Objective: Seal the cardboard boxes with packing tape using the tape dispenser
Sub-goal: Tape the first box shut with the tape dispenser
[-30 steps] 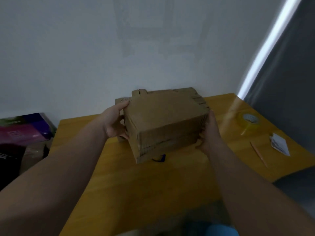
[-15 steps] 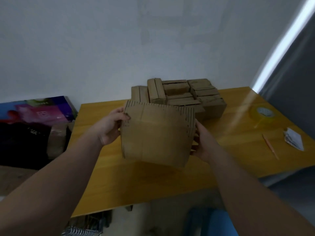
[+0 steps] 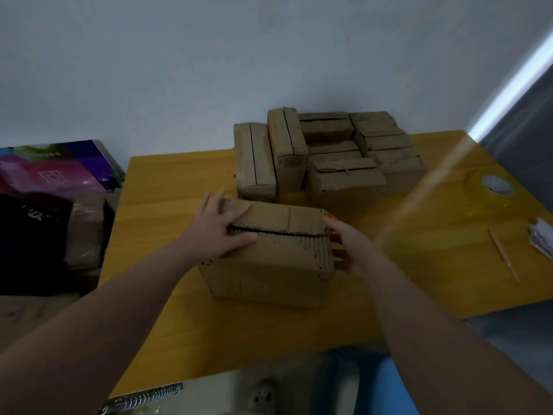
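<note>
A brown cardboard box (image 3: 281,262) stands on the yellow wooden table (image 3: 404,265), its top flaps meeting along a dark open seam. My left hand (image 3: 214,232) lies flat on the left part of the top with fingers spread over the seam. My right hand (image 3: 350,250) rests against the box's right end, fingers straight. A roll of clear yellowish packing tape (image 3: 490,188) lies on the table at the far right, away from both hands. Something small and orange (image 3: 330,217) peeks out behind the box's right top corner; what it is cannot be told.
Several more cardboard boxes (image 3: 329,157) are stacked at the back of the table near the wall. A thin orange stick (image 3: 504,254) and a white crumpled packet (image 3: 541,241) lie at the right. Colourful boxes and dark bags (image 3: 51,187) sit left of the table.
The box was held up and turned in both hands; now it stands on the table with the seam on top. My left hand moved onto the top.
</note>
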